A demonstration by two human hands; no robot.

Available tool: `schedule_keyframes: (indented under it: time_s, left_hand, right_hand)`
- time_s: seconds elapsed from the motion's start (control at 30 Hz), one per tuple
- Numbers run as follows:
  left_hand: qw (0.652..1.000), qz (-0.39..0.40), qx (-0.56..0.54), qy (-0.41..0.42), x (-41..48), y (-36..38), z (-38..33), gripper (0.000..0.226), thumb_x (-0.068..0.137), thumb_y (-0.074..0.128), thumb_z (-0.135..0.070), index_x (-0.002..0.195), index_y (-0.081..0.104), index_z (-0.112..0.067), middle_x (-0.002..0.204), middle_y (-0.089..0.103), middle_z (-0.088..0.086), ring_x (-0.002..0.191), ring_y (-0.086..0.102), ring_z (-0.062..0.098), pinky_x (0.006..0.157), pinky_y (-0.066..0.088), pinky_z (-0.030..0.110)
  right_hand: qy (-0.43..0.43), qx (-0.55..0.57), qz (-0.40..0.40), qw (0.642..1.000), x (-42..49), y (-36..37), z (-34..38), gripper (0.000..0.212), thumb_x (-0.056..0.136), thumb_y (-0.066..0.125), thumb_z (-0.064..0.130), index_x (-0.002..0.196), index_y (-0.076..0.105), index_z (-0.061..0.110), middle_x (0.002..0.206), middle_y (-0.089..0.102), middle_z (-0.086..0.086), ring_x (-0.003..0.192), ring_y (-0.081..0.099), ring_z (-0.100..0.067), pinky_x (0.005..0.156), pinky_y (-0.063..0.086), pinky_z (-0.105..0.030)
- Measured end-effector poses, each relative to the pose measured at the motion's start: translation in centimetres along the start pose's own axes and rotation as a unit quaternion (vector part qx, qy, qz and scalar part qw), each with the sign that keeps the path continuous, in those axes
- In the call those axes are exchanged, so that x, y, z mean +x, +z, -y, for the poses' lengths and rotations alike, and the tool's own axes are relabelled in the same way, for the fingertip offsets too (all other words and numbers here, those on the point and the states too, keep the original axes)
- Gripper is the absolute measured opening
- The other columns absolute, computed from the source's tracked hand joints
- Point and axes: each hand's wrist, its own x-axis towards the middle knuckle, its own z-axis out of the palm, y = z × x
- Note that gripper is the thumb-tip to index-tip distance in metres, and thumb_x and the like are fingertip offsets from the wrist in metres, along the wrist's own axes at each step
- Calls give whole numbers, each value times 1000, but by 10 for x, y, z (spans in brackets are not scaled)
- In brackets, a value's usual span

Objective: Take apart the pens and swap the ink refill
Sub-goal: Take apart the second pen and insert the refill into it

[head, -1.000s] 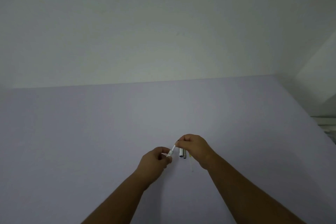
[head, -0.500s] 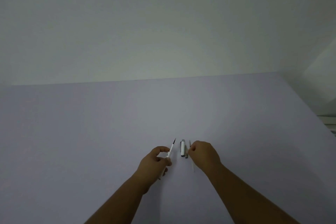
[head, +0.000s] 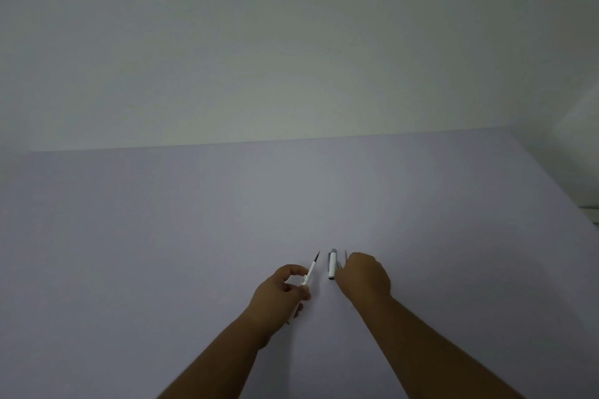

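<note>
Left hand (head: pixel 281 289) closed on white pen (head: pixel 310 270); right hand (head: pixel 364 275), grip unclear, just right of pen cap (head: pixel 332 264) on desk (head: pixel 162 236).

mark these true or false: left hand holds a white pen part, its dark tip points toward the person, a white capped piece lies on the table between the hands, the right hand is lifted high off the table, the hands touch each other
1. The left hand holds a white pen part. True.
2. Its dark tip points toward the person. False: it points away, toward the wall.
3. A white capped piece lies on the table between the hands. True.
4. The right hand is lifted high off the table. False: it is low, at the parts beside that piece.
5. The hands touch each other. False: they are apart.
</note>
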Motion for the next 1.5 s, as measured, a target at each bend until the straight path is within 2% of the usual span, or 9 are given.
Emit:
schedule_keyframes:
  time_s: [0.17, 0.3, 0.4, 0.5, 0.8, 0.97, 1.1, 1.37, 1.5]
  left_hand:
    - [1000, 0, 10, 0, 1, -2, 2, 23, 81, 61, -21, 96, 63, -37, 85, 73, 1, 57, 60, 9, 49, 46, 18]
    - [1000, -3, 14, -1, 1, -4, 3, 22, 79, 63, -21, 93, 64, -39, 79, 72, -2, 57, 60, 10, 46, 46, 17]
    - [1000, -1, 18, 3, -1, -4, 1, 22, 80, 63, -21, 93, 64, -39, 82, 71, -1, 59, 60, 11, 46, 45, 16]
    - [1000, 1, 24, 12, -3, -3, -3, 22, 80, 62, -21, 94, 64, -38, 81, 70, -1, 59, 59, 11, 45, 45, 16]
    - [999, -3, 29, 30, -14, 0, -10, 23, 81, 59, -19, 97, 62, -36, 88, 73, 4, 60, 59, 13, 48, 45, 19]
    - [999, -18, 17, 36, -19, 1, -12, 20, 83, 61, -18, 101, 62, -28, 85, 73, 2, 60, 60, 12, 48, 44, 19]
    - [998, -35, 41, 45, -21, -2, -11, 5, 82, 66, -17, 84, 67, -21, 70, 67, -2, 59, 58, 10, 50, 44, 19]
    - [987, -60, 104, 103, -26, -5, -17, 12, 84, 67, -22, 75, 62, -29, 71, 62, -3, 62, 52, 10, 55, 42, 18]
    - [970, -74, 182, 145, -28, -8, -21, 17, 87, 64, -24, 73, 56, -31, 68, 57, -8, 58, 47, 5, 52, 35, 12]
  right_hand:
    - [52, 48, 18, 997, -4, -3, 4, 31, 87, 54, 34, 95, 66, 6, 103, 70, -12, 96, 67, -30, 80, 55, -36]
    - [54, 187, -26, 981, -3, -21, 9, 29, 83, 58, 32, 91, 65, 5, 92, 70, -11, 91, 65, -29, 78, 51, -36]
    - [36, 389, -9, 921, -5, -36, 17, 20, 82, 61, 19, 99, 67, 11, 91, 68, -5, 82, 61, -21, 83, 51, -39]
    - [21, 496, 43, 867, -10, -47, 22, 19, 82, 62, 12, 99, 70, 14, 79, 64, 0, 61, 52, -11, 65, 46, -31]
    - [-21, 465, 111, 878, -27, -49, 20, 12, 75, 70, 12, 87, 72, 13, 76, 66, -3, 55, 48, -10, 54, 39, -24]
    - [-50, 425, 145, 892, -39, -46, 20, 16, 75, 67, 11, 79, 70, 26, 73, 65, 3, 56, 49, -9, 51, 40, -19]
    - [-65, 419, 164, 891, -43, -49, 20, 12, 74, 70, 12, 74, 72, 24, 70, 65, 1, 58, 47, -11, 51, 40, -20]
    - [-66, 422, 204, 881, -45, -55, 17, 4, 75, 69, 13, 79, 69, 16, 79, 65, -9, 63, 46, -17, 54, 39, -25]
    - [-57, 363, 193, 910, -45, -57, 19, 21, 72, 75, 32, 69, 64, 15, 65, 66, -1, 55, 45, -14, 54, 41, -26]
